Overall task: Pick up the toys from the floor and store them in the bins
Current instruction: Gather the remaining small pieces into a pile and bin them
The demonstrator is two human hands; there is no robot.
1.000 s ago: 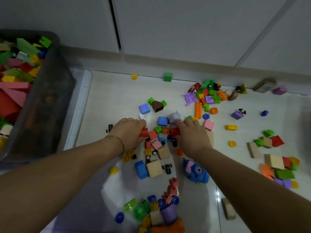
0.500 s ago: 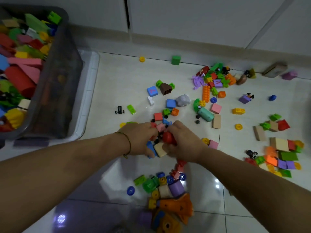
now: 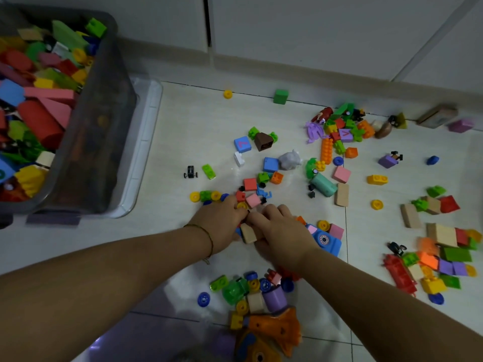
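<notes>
The bin (image 3: 104,142) is seen heaped nearly to its rim: a red cylinder (image 3: 39,121), a pink wedge (image 3: 52,96) and a green brick (image 3: 96,27) are made out among many smaller pieces. A clear lid (image 3: 146,142) is laid flat under the bin. The toys (image 3: 253,200) yet to be stored are scattered over the floor, off the bin's long side wall.

Near the bin's front corner, the left hand (image 3: 222,223) and right hand (image 3: 282,231) are pressed together, fingers curled down. A wooden block (image 3: 247,233) is squeezed between them. What else is clamped beneath cannot be told.

Against half a second ago: the red piece once shown in the right hand is no longer seen, and a blue toy (image 3: 326,240) is now uncovered beyond that hand, on the side away from the bin. The wooden block has been kept between the hands.
</notes>
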